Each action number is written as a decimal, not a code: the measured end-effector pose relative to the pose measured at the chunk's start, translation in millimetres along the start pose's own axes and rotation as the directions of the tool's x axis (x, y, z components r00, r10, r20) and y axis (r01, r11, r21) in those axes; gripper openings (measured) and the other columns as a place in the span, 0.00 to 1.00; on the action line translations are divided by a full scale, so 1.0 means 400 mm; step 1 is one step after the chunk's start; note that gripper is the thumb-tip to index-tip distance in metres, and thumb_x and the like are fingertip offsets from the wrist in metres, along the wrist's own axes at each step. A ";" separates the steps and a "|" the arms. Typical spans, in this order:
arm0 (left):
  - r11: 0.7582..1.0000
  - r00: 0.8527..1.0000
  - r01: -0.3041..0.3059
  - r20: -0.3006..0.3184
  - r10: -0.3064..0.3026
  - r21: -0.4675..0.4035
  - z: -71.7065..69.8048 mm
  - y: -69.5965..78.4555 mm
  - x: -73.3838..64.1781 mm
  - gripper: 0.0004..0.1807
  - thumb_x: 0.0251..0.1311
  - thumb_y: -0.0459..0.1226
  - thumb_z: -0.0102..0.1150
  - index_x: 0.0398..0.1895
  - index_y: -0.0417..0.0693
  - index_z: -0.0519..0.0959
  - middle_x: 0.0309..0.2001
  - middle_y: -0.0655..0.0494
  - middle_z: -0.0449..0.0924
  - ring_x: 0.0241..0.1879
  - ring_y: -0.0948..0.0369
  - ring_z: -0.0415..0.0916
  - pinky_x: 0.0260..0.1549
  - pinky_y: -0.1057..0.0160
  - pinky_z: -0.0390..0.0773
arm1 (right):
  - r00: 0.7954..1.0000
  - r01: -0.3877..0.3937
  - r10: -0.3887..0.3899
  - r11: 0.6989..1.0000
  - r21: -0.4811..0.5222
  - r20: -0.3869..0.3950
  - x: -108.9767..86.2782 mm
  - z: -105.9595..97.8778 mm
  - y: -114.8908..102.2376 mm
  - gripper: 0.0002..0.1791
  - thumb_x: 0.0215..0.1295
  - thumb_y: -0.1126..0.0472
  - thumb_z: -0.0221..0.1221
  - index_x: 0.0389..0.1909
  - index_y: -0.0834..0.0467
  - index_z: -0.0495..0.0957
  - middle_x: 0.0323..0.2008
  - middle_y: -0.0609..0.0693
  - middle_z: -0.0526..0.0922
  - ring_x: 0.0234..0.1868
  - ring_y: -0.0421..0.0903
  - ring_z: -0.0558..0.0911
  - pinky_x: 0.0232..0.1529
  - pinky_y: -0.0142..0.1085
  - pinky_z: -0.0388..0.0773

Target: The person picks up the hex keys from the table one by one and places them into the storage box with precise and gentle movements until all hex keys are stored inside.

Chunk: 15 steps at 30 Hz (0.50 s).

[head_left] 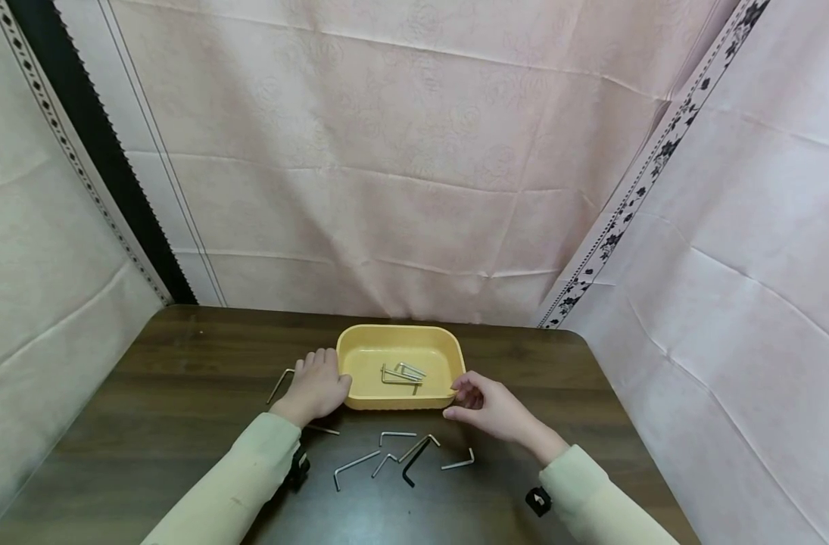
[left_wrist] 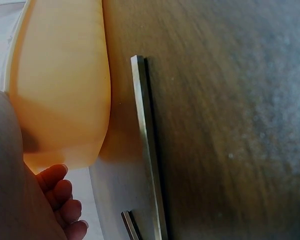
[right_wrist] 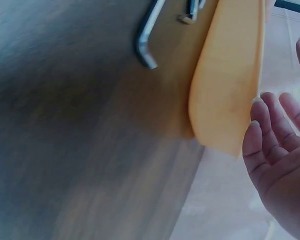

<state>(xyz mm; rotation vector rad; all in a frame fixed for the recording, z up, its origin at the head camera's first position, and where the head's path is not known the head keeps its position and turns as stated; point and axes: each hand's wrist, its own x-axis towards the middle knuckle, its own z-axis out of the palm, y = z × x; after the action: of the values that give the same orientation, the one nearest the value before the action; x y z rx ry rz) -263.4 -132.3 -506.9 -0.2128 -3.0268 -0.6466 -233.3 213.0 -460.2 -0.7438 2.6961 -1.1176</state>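
Observation:
A yellow tray [head_left: 400, 403] sits toward the back of the table with several L-shaped hex keys [head_left: 402, 381] in it. My left hand [head_left: 316, 386] grips the tray's left end, its thumb at the front left corner and its fingers along the outer side. At the right end, my right hand [head_left: 485, 405] has loosely bent fingers, with fingertips right at the rim and the thumb apart. In the right wrist view, those fingers [right_wrist: 260, 112] overlap the tray's end [right_wrist: 225, 100]. Beneath the left wrist, a silver hex key [left_wrist: 147, 135] lies beside the tray.
In front of the tray, several silver hex keys [head_left: 356, 461] and a black hex key [head_left: 414, 463] are scattered on the dark wooden table [head_left: 203, 424]. Another hex key [head_left: 275, 386] lies left of my left hand. Pale cloth [head_left: 387, 189] hangs behind the table and at both sides.

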 end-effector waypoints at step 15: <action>1.000 1.000 0.005 0.007 -0.005 -0.001 -0.002 0.000 -0.001 0.19 0.64 0.46 0.47 0.46 0.38 0.66 0.39 0.48 0.64 0.39 0.50 0.60 0.40 0.51 0.58 | 0.990 -0.037 0.036 0.999 0.006 0.140 -0.053 0.034 0.078 0.25 0.53 0.44 0.69 0.45 0.55 0.78 0.38 0.50 0.79 0.39 0.47 0.78 0.40 0.38 0.74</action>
<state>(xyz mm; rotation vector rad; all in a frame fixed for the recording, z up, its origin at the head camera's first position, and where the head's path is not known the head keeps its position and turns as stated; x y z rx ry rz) -263.2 -132.6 -506.1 -0.2088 -3.0345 -0.6499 -223.2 233.7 -493.1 -0.7387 2.5767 -1.0275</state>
